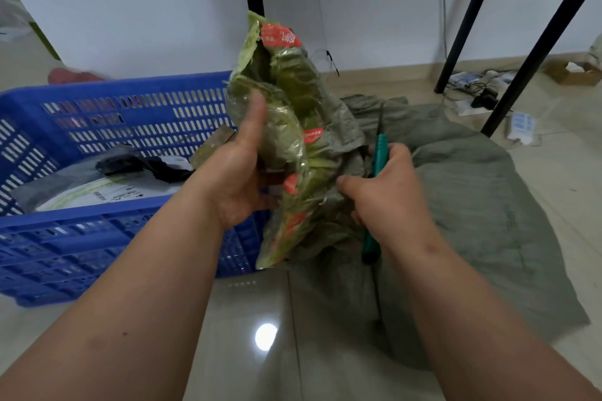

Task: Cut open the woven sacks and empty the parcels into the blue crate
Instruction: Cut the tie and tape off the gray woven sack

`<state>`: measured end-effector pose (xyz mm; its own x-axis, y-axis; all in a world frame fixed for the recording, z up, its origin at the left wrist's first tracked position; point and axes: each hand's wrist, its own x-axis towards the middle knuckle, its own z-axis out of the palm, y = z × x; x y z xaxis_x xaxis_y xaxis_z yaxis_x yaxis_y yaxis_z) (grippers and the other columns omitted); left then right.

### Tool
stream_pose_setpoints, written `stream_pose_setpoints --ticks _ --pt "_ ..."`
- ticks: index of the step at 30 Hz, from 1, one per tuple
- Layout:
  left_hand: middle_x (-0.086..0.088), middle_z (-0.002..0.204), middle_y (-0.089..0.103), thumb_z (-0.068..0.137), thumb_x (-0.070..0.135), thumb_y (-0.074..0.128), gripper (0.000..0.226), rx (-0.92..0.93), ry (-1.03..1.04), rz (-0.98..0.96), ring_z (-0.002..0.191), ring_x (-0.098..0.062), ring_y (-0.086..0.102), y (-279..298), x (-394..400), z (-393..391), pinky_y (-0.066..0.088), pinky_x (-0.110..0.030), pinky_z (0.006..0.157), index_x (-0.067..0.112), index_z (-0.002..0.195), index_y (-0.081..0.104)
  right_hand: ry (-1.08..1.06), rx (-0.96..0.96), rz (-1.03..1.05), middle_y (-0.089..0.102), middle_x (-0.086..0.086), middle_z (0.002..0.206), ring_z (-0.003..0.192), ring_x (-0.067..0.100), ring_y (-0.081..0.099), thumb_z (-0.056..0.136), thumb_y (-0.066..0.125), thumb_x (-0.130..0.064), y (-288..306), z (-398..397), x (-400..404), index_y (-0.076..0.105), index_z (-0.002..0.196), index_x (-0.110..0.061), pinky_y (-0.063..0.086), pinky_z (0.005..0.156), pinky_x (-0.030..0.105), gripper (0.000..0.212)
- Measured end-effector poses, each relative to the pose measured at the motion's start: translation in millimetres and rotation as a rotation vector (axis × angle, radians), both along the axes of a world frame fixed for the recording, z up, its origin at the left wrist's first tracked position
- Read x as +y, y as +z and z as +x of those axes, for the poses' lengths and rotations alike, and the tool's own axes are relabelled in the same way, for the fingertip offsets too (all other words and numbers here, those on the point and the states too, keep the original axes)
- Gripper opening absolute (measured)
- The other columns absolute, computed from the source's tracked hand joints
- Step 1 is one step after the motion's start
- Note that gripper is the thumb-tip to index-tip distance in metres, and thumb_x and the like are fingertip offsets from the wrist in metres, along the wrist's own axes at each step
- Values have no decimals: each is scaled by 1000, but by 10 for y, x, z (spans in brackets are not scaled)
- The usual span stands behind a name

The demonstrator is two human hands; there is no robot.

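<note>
left hand grips taped sack top, thumb up | right hand curls round green cutter | sack on floor just beside crate, parcels inside | risk: blade near left fingers, could slip; tape may bunch

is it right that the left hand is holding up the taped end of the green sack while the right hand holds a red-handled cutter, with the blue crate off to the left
Not quite: the cutter in the right hand has a green handle, not red, as the head view shows. The rest holds: the left hand holds up the taped end of the green sack, and the blue crate sits to the left.
</note>
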<state>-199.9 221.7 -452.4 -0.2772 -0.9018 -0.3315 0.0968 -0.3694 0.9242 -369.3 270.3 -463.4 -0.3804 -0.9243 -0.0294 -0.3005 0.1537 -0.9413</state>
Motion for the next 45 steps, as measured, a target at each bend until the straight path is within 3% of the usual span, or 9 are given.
stream_pose_setpoints --ticks 3,6,15,18,23,28,33,38,45 --pt "3 96 74 75 38 76 42 -31 -253 -88 87 -16 70 -38 101 3 55 -35 77 22 112 66 9 121 -74 57 -2 91 77 16 60 83 71 -19 105 -159 13 40 109 -24 55 67 38 40" --pt "-4 103 74 70 13 79 44 29 -214 -105 93 -21 71 -41 112 -80 54 -37 80 17 112 67 91 296 -135 48 -16 85 71 -1 48 88 67 -18 193 -278 66 38 115 -25 36 56 21 41" --pt "-7 88 74 77 16 63 37 132 -197 -33 76 -21 71 -80 101 -172 60 -32 69 8 114 65 -27 542 -374 43 -11 81 76 17 47 92 62 -13 267 -549 98 40 127 -11 35 66 28 41" --pt "-7 91 74 86 10 61 32 98 -188 -4 80 -22 70 -138 127 -270 58 -35 70 9 117 63 -98 584 -473 50 0 100 81 20 51 90 60 -5 116 -525 109 43 126 -5 36 68 28 39" --pt "-2 106 74 69 33 83 56 -83 -179 -27 103 -29 66 -259 166 -369 50 -42 95 18 121 64 116 699 84 62 16 114 102 36 58 91 60 -14 -222 -603 94 44 128 -16 44 78 37 40" --pt "-5 96 77 90 29 68 23 -47 132 -21 83 -19 74 -225 95 -400 56 -26 63 12 105 70 82 596 188 59 15 119 106 33 56 94 59 -31 25 -589 45 46 133 -16 41 79 33 44" --pt "-2 72 75 94 13 62 12 56 231 -76 59 -12 71 -116 90 -384 52 -21 48 5 101 66 139 310 115 60 9 84 71 26 59 95 49 -30 570 -516 124 55 95 -15 48 67 42 17" --pt "-6 85 75 97 6 54 16 211 208 -92 73 -18 73 -78 74 -338 57 -28 57 10 105 67 493 -159 271 61 16 73 50 26 62 101 42 -16 886 -346 360 45 113 -22 51 46 33 13" --pt "-11 92 72 93 -6 49 27 246 241 -104 77 -22 72 -46 49 -280 57 -31 60 5 114 61 570 -220 416 64 20 68 51 33 63 104 38 -24 680 -75 315 29 128 -35 54 51 38 28"
